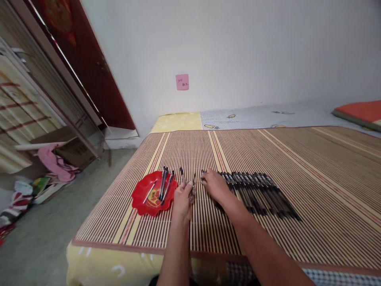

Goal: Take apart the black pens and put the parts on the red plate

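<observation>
My left hand (183, 196) is closed around a pen (182, 175), whose dark end points up and away from me. A second thin dark tip shows beside it, by the thumb; I cannot tell what it belongs to. To the right, my right hand (214, 184) has its fingers bent over a dark pen or cap at the left end of a row of black pens (256, 190). The fingers partly hide it. Left of my left hand lies a red scalloped plate (139, 186) holding several pens (163, 182) and a thin white stick (149, 193).
A striped mat (166, 151) covers the bed under everything. Behind it runs a patterned sheet (253, 117) along the white wall, with a pink note (182, 82) stuck above. An orange folded cloth (361, 111) lies far right. Clothes and a cardboard box (74, 153) are at left.
</observation>
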Demonstrator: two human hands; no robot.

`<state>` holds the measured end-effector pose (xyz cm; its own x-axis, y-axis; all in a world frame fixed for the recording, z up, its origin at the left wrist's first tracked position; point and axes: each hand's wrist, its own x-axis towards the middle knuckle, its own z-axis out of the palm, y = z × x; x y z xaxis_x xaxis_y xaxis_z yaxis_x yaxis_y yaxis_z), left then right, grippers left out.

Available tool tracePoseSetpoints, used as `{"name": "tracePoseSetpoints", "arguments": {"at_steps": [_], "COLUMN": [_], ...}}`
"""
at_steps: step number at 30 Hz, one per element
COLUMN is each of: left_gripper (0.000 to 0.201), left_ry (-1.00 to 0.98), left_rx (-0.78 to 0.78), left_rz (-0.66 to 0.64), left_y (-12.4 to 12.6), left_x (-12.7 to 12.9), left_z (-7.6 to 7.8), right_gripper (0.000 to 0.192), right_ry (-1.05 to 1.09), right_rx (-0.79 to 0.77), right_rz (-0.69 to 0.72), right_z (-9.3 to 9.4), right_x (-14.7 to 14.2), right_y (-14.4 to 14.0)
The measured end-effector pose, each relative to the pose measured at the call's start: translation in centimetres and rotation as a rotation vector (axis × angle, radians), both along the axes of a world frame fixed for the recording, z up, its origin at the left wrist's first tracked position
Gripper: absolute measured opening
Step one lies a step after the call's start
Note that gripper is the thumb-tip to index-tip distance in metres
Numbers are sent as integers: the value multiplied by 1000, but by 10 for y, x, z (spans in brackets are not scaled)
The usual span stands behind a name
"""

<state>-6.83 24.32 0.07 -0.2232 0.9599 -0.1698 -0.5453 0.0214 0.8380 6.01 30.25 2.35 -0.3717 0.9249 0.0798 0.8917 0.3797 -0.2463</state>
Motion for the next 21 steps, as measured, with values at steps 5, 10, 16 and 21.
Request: {"name": "tracePoseSetpoints", "arguments": {"at_steps": [5, 10, 16, 21], "left_gripper": [50, 49, 47, 48], "left_ry": [-18, -21, -14, 9], "left_rx": [9, 9, 15, 28], "left_rz": [-9, -11, -10, -51], "left_y": [1, 2, 1, -1], "left_x": [-4, -5, -6, -6], "left_z": [2, 2, 1, 3], "right_gripper": [25, 21, 11, 9], "right_ry": [-74, -80, 11, 763], "right_rx": [-15, -17, 9, -147], "right_rz": [41, 58, 102, 91], "right_z": [0, -4, -12, -11], "right_x": [-14, -10, -7, 12], "right_y": [8, 12, 18, 11]}}
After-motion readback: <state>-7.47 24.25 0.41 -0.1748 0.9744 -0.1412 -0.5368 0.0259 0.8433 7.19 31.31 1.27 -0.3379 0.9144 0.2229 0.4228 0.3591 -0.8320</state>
